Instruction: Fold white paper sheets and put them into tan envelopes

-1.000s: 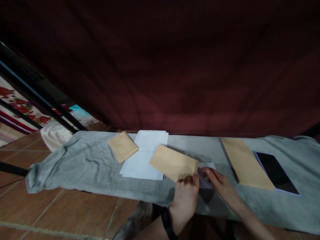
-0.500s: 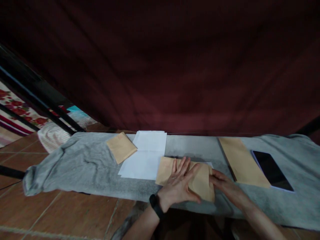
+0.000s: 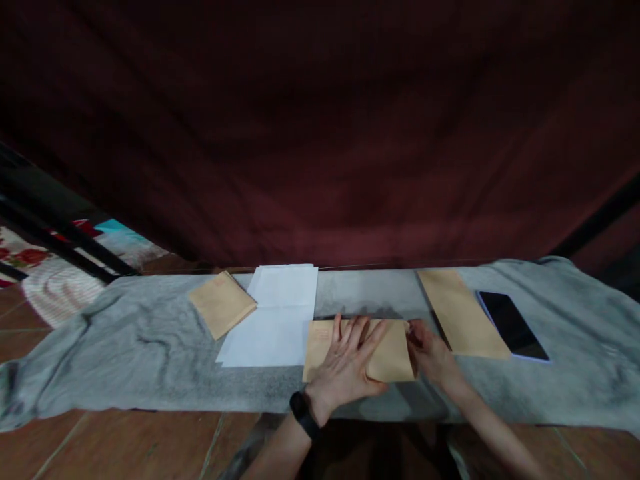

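Observation:
A brown paper envelope lies on the grey cloth in front of me. My left hand, with a black band on its wrist, rests flat on it with fingers spread. At the envelope's right end, my right hand has its fingers closed on the edge; the fingertips are partly hidden. White paper sheets with a crease across them lie just left of the envelope. Small brown envelopes overlap the sheets' left side.
A larger brown envelope lies to the right, with a dark-screened phone beside it. Grey cloth covers the long surface. A dark red curtain hangs behind, and black bars stand at left.
The envelope under my hands is straighter and its white paper at the back right no longer shows. My right hand has moved up along the right end. The view has shifted.

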Available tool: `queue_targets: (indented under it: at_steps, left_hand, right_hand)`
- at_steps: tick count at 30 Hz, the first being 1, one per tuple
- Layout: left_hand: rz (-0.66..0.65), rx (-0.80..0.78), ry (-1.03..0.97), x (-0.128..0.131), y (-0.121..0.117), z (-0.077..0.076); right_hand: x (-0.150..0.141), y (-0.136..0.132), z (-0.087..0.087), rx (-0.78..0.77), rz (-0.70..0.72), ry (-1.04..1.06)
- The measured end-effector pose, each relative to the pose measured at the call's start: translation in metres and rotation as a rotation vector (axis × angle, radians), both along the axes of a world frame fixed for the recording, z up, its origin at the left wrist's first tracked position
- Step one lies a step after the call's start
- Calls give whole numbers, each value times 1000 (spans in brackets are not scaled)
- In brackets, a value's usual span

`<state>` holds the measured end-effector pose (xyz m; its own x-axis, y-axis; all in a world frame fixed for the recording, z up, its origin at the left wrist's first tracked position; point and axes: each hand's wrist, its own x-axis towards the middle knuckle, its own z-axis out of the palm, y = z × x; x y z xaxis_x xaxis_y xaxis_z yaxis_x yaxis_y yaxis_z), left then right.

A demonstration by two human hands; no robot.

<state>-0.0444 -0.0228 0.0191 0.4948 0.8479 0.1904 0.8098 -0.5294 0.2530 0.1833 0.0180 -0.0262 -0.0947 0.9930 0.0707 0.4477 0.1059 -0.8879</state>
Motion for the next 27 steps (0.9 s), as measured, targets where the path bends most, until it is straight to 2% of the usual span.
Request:
queue_targets:
  at_steps: [3, 5, 8, 11, 16, 22, 27]
  left_hand:
    - [31, 22, 32, 2, 2, -5]
    - [68, 42, 46, 3, 3, -8]
    - [111, 88, 76, 7, 3, -10]
    - [93, 121, 116, 10, 2, -10]
    - [41, 134, 148, 11, 1, -8]
    - [11, 93, 133, 5, 5, -7]
    - [15, 75, 126, 5, 5, -7]
  right_hand:
    - [2, -3, 11, 102, -132, -69]
    - [3, -4, 20, 102, -124, -36]
    - [-1, -6, 26, -61, 32, 130]
    - [-9, -9, 24, -241, 166, 336]
    - [-13, -10, 23, -410, 232, 505]
    - [2, -3, 24, -368, 140, 465]
    - [11, -1, 21, -328, 159, 381]
